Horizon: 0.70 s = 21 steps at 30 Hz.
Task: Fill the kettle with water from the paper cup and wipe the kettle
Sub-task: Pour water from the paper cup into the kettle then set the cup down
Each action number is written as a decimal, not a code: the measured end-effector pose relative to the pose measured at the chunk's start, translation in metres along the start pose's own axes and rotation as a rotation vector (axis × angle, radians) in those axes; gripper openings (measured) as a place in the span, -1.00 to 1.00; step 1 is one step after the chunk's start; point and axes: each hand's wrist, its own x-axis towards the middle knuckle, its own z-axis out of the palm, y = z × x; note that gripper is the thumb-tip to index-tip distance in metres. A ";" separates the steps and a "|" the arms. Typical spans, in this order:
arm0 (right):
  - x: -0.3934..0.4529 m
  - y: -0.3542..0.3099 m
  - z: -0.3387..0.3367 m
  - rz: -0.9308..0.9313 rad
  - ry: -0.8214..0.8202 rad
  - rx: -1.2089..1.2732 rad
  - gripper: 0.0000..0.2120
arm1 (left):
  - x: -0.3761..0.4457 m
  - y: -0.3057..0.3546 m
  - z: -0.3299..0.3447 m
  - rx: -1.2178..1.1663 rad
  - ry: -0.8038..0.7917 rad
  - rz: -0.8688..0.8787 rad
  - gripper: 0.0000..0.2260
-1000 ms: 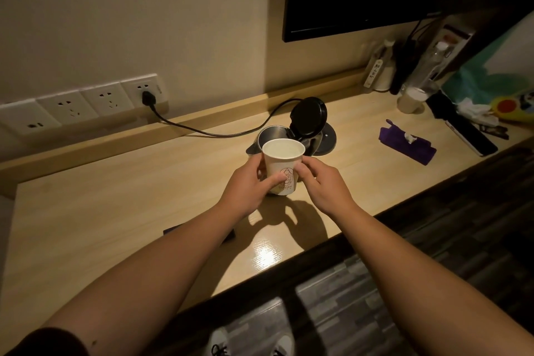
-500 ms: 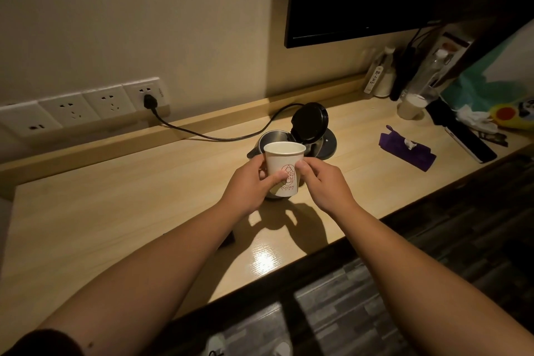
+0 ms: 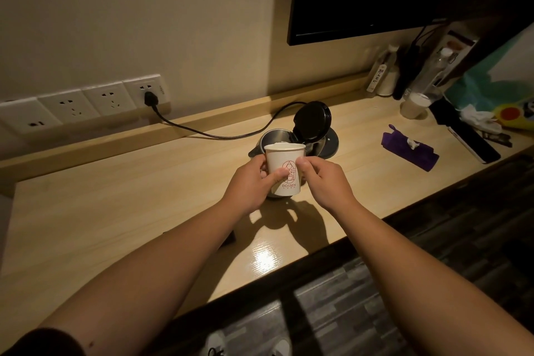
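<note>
You are holding the paper cup in both hands just in front of the electric kettle, which is sitting on the wooden desk with its black lid flipped up at the far right. Your left hand is wrapping the cup's left side, thumb pressing across the printed logo; your right hand is pinching the right side, thumb near the upper wall, the other fingers curling behind it where you cannot see them. The cup is standing nearly upright, its rim level with the kettle's open mouth.

To pour well, you are probably best off keeping the squeeze gentle, since a paper wall buckles and slops water. Bring the far lip of the cup over the middle of the opening, away from the raised lid, then tip away from yourself slowly so the stream is falling inside the steel wall. The power base and the cord are lying just behind and to the left, so any spill there is a risk.
</note>
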 end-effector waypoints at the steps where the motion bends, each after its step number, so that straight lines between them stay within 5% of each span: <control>1: 0.000 0.000 0.000 0.002 0.002 0.003 -0.63 | 0.000 0.000 0.000 -0.001 0.000 -0.001 -0.56; 21: 0.004 0.001 0.004 0.033 0.027 0.003 -0.66 | 0.002 0.000 0.000 -0.014 -0.001 -0.016 -0.58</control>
